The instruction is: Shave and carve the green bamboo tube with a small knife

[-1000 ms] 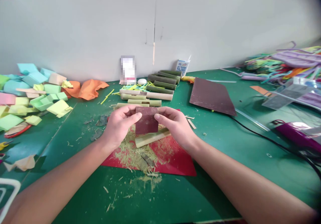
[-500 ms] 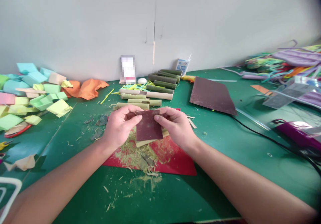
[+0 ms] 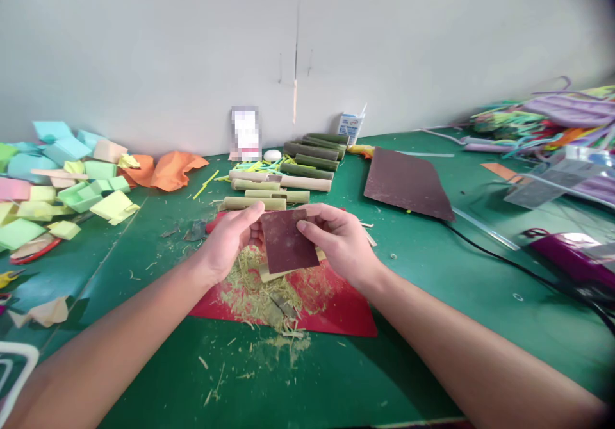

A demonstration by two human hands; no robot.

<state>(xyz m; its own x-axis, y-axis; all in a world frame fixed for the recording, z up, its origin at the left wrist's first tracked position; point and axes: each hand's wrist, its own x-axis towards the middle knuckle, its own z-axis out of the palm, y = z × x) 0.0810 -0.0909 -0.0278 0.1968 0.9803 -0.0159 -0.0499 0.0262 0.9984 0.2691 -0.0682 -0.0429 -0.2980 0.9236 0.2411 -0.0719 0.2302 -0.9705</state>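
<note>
A small dark brown sheet of sandpaper (image 3: pixel 291 243) is held up in front of me, with pale dust on its face. My right hand (image 3: pixel 339 237) pinches its upper right corner, thumb on the front and fingers behind. At its left edge is my left hand (image 3: pixel 233 240), thumb raised off the sheet; its curled fingers are partly hidden beside and behind the paper. A pale split bamboo piece (image 3: pixel 270 276) shows just below the sandpaper, mostly covered. Beneath lies a red mat (image 3: pixel 346 310) strewn with bamboo shavings (image 3: pixel 245 294).
Several bamboo tubes (image 3: pixel 307 168) lie in a row beyond my hands. Right of them is a larger brown sandpaper sheet (image 3: pixel 408 186). Folded paper pieces (image 3: pixel 62 186) crowd the left. A purple tool (image 3: pixel 567 259) and black cable (image 3: pixel 500 256) lie right. A white wall (image 3: pixel 192 57) closes the back.
My left thumb has lifted off the front of the sandpaper, and the left hand has shifted slightly left. The sheet has tilted and moved a little right, still in my right hand.
</note>
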